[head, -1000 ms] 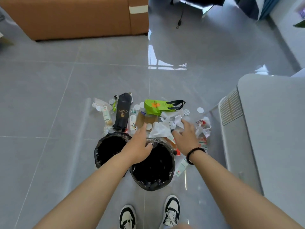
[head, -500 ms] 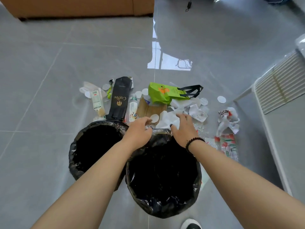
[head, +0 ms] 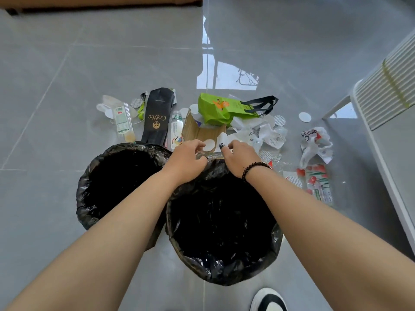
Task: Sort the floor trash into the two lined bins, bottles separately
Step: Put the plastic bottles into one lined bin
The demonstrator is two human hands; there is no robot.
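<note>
Head view, near edge: a black-and-white shoe (head: 268, 299) is seen on the grey floor (head: 45, 198), just behind the right bin (head: 224, 272).
Bins: two black-lined bins stand touching side by side; the left bin (head: 89, 176) and the right one both look dark inside, and no trash can be made out in either.
Change: compared with a second ago, the view has been lowered and brought closer, and both hands have been drawn together at the far rim of the right bin.
Left hand (head: 187, 160): fingers are curled at the far rim, beside a white round disc (head: 208, 145); whether anything is pinched cannot be told.
Right hand (head: 239, 157): fingers are curled down at the near edge of the crumpled white paper (head: 267, 133); a firm hold cannot be confirmed.
Trash pile: it lies just beyond the bins, with brown cardboard (head: 202, 131) nearest the hands, a small labelled bottle (head: 176, 129) beside a black coffee bag (head: 157, 117), and a green bag (head: 215, 110) farther off.
Right side: a red-printed wrapper (head: 318, 185) lies near a white appliance (head: 386, 122).
Meaning: sorting is judged barely begun; a first pickup of paper scraps seems under way, and the bottle remains on the floor.
</note>
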